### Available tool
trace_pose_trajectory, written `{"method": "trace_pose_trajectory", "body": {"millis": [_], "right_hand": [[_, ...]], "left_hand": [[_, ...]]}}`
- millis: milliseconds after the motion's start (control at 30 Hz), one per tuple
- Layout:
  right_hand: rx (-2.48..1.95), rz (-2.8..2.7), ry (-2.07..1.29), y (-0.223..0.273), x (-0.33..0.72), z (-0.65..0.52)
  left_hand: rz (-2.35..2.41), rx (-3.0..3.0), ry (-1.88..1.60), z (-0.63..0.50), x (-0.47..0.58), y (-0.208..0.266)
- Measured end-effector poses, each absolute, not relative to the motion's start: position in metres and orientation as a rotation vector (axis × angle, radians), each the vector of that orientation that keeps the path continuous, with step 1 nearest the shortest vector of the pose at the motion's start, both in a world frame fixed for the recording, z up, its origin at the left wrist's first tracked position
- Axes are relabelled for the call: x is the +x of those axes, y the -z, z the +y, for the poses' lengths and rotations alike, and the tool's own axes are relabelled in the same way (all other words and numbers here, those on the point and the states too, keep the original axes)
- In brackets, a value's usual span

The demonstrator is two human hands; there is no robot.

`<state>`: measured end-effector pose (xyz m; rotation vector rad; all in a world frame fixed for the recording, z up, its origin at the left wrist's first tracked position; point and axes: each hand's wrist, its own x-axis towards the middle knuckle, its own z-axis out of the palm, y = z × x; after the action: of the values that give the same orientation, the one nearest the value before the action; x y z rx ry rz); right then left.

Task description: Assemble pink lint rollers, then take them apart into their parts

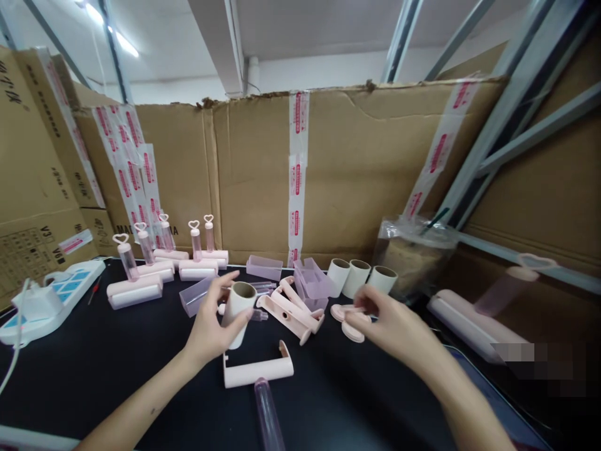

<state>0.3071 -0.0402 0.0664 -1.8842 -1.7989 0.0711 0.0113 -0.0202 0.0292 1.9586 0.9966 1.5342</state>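
Observation:
My left hand (213,326) is closed around an upright white sticky-paper roll (238,316), its hollow brown core facing up. Just below that roll, a pink lint roller frame (258,373) lies on the black table, with a clear purple handle tube (268,413) pointing toward me. Over at the right, my right hand (382,316) has its thumb and fingers pinched at a small pile of round pink end caps (353,331). The fingertips partly cover the caps. Between my hands lie more pink roller frames (291,313).
Three white rolls (359,275) stand behind my right hand. Purple covers (312,282) lie at the middle back. Several assembled lint rollers (136,291) stand at the left, near a power strip (70,294). Cardboard (253,188) walls the back; a plastic bag (408,257) stands at the right.

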Motion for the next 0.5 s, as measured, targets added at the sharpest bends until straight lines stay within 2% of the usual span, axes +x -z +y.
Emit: {"method": "trace_pose_trajectory", "body": {"millis": [100, 200, 333, 500], "right_hand": [[-2.241, -1.703, 0.021, -0.063, 0.346, -0.034], [-2.353, -1.694, -0.095, -0.049, 0.367, -0.03], [-2.367, -1.74, -0.236, -0.03, 0.372, -0.02], [-2.184, -1.804, -0.196, -0.018, 0.373, -0.013]], "left_hand": [[0.931, 1.671, -1.586, -0.014, 0.008, -0.031], [0.943, 1.571, -1.618, -0.01, 0.007, -0.032], [0.973, 1.484, -1.616, -0.011, 0.008, -0.034], [0.829, 1.228, -1.647, -0.014, 0.014, -0.039]]}}
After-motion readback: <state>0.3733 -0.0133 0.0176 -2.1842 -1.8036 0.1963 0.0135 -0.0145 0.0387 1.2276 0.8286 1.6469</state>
